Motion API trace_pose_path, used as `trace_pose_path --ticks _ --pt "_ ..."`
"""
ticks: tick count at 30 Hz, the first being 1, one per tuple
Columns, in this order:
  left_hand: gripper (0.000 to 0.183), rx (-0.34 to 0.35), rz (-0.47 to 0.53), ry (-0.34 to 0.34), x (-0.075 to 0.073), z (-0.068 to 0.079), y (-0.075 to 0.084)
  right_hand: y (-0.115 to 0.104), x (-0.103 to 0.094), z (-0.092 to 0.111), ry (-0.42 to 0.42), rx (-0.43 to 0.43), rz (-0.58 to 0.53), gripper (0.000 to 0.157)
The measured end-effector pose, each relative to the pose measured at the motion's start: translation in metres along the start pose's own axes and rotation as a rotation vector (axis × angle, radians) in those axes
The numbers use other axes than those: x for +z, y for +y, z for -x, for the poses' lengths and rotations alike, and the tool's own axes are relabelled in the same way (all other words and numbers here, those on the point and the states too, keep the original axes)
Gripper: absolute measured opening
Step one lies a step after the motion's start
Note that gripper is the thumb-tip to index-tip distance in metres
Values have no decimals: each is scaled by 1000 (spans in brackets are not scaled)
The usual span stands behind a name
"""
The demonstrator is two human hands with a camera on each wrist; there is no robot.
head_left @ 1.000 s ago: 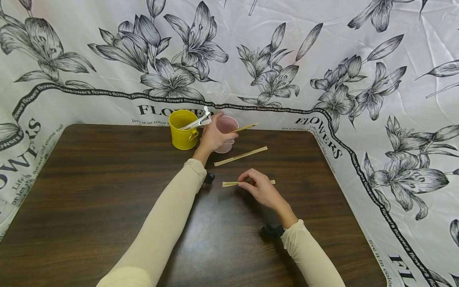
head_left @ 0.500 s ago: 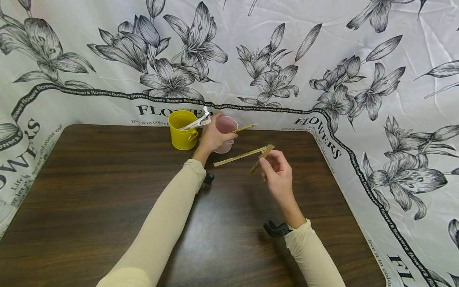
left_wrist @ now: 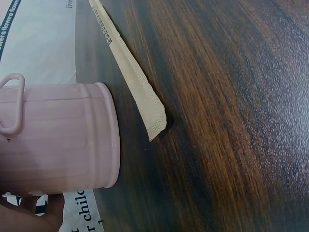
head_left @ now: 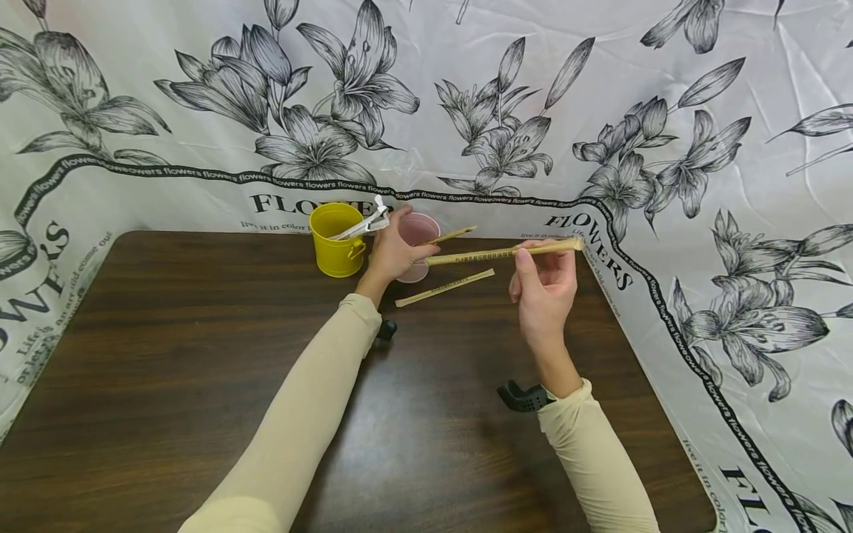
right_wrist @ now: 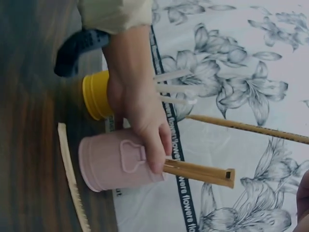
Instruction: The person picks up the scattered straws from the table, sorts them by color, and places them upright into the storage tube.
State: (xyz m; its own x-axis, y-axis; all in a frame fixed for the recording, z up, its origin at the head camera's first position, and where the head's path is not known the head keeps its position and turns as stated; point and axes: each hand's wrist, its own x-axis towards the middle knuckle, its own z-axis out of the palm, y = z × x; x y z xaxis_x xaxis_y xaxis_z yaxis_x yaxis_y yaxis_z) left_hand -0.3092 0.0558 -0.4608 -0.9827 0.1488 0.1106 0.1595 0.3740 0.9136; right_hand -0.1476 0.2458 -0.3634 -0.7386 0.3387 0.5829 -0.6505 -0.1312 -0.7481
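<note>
My left hand [head_left: 393, 252] grips the small pink bucket [left_wrist: 58, 140] at the back of the table, thumb near its rim. A paper-wrapped straw [right_wrist: 200, 174] leans out of this bucket. Between thumb and fingers my right hand [head_left: 546, 289] pinches another wrapped straw [head_left: 480, 256], nearly level, with printed lettering along it. Its far end overlaps the pink bucket's front in the head view but stands apart from it in the right wrist view. One more wrapped straw [head_left: 445, 289] lies on the table in front of the bucket.
Left of the pink bucket stands a yellow bucket [head_left: 333, 255] with several white stick-like pieces [head_left: 366, 224] poking out. A white flower-printed cloth [head_left: 493, 96] hangs behind and around the dark wooden table [head_left: 200, 355].
My right hand has lifted a wrapped straw off the table, then turned it and carried it up and to the right. My left hand has stayed at the pink bucket.
</note>
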Motion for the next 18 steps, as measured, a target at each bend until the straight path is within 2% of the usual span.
trace_pose_path --ticks 4,8,13,18 --pt "100 5 -12 11 1 -1 -1 4 8 -18 -27 14 72 18" --pt "101 -10 12 -12 0 -1 -1 13 18 -31 -80 62 139 20" --pt "101 -17 19 -23 0 2 1 23 30 -40 -154 111 296 29" --pt "99 -8 13 -10 -2 1 1 39 36 -46 -177 161 399 28"
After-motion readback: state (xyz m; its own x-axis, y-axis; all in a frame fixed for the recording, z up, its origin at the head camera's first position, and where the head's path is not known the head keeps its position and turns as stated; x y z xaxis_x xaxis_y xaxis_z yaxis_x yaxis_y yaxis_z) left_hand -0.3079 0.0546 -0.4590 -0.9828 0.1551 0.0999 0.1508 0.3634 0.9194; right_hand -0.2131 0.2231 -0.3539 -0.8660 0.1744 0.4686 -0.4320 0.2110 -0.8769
